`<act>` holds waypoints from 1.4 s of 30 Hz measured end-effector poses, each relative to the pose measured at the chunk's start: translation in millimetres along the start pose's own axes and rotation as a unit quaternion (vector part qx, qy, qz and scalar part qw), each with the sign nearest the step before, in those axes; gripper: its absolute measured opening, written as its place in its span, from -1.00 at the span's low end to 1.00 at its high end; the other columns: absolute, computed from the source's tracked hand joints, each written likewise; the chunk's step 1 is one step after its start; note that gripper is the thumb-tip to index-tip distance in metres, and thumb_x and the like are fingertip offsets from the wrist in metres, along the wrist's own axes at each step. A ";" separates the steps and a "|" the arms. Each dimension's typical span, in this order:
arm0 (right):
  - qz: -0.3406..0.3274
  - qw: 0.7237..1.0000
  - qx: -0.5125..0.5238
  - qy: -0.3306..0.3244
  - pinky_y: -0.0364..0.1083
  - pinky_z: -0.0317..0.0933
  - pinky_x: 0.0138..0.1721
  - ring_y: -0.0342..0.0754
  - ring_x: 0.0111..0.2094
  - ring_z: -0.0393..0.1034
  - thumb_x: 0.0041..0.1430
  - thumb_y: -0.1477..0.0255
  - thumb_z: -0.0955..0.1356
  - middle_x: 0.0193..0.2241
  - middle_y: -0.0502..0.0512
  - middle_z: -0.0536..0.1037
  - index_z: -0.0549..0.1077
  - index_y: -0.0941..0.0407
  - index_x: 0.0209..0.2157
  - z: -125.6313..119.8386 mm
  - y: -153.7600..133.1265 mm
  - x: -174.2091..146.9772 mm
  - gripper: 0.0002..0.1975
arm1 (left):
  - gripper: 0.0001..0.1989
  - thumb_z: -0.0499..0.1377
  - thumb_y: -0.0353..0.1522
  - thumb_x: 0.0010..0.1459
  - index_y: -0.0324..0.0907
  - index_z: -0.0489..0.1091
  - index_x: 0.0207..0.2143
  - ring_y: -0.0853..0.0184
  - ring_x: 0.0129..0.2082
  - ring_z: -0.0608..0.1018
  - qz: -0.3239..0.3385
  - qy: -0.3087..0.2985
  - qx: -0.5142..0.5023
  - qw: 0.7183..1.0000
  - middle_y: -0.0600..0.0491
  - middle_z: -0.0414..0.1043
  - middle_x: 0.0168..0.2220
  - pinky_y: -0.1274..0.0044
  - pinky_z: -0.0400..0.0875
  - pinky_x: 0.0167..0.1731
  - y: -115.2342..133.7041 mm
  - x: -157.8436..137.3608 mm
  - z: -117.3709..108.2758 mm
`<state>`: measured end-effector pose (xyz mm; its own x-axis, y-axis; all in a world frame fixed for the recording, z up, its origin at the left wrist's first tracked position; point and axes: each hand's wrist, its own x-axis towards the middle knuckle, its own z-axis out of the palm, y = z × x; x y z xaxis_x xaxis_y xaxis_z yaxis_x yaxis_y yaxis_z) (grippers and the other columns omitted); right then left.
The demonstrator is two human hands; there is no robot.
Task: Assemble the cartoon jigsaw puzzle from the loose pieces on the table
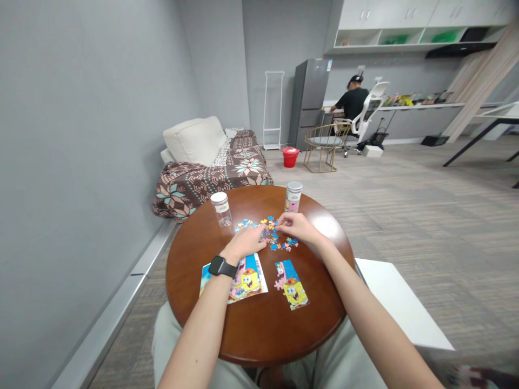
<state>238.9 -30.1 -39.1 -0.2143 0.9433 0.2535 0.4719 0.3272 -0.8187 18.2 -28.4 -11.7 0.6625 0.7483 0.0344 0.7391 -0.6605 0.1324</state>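
Small multicoloured jigsaw pieces (pixel 274 236) lie between the loosely open, apparently empty left hand (pixel 248 241) and the pinched right hand (pixel 295 227), its hold unclear, the oblong blue-and-yellow joined puzzle section (pixel 292 286) pointing lengthwise bodyward below the right.

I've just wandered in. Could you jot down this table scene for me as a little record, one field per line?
Surface: round brown table
Left hand: reaching among loose puzzle pieces; black watch on its wrist
Right hand: fingertips together at the pieces; whether they hold one is unclear
Joined section: right of the printed picture, apart from it
Jars: clear jar, white lid; labelled jar, silver lid
Background: seated person, red bin
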 end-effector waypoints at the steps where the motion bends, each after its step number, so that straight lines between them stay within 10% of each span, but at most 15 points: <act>1: 0.002 1.000 0.002 0.000 -0.15 0.26 -0.41 -0.14 -0.51 0.36 0.03 0.32 0.43 -0.55 -0.01 0.51 0.48 0.16 -0.40 -0.2 -0.5 -0.1 -0.82 | -0.65 0.08 -0.27 0.23 -0.12 0.32 0.06 0.10 -0.17 0.59 0.000 0.003 0.003 1.000 -0.07 0.57 -0.21 0.45 0.38 -0.23 0.7 0.0 -0.2; 11: -0.018 1.000 0.007 -0.019 -0.03 0.34 -0.05 -0.02 -0.20 0.49 0.00 0.44 0.44 -0.24 0.10 0.62 0.56 0.14 -0.36 0.5 3.8 0.4 -0.89 | -0.53 0.08 -0.20 0.27 -0.12 0.25 0.19 0.10 -0.19 0.61 -0.003 0.024 -0.008 1.000 -0.05 0.58 -0.25 0.45 0.39 -0.24 3.8 -1.2 -4.4; 22: 0.004 0.999 0.023 -0.035 -0.10 0.40 -0.25 -0.09 -0.40 0.49 0.00 0.43 0.45 -0.37 0.06 0.62 0.56 0.16 -0.21 0.2 5.2 -0.9 -0.74 | -0.59 0.08 -0.19 0.27 -0.05 0.33 0.14 0.12 -0.16 0.61 -0.004 0.025 0.008 1.000 -0.04 0.59 -0.22 0.45 0.42 -0.19 8.5 -2.7 -6.3; 42: -0.033 0.999 -0.026 -0.021 -0.02 0.37 0.02 -0.04 -0.12 0.55 0.07 0.72 0.22 -0.22 0.07 0.65 0.55 0.12 -0.26 -3.1 6.4 0.0 -0.64 | -0.73 0.13 -0.19 0.24 -0.02 0.50 -0.07 0.22 -0.21 0.60 0.038 0.003 -0.001 0.999 0.04 0.60 -0.26 0.53 0.39 -0.23 4.1 -0.2 -3.6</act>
<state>244.6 -27.9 -42.7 -0.2813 0.9168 0.2836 0.4985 0.3921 -0.7732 20.7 -31.1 -7.6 0.7167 0.6956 0.0498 0.6857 -0.7159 0.1316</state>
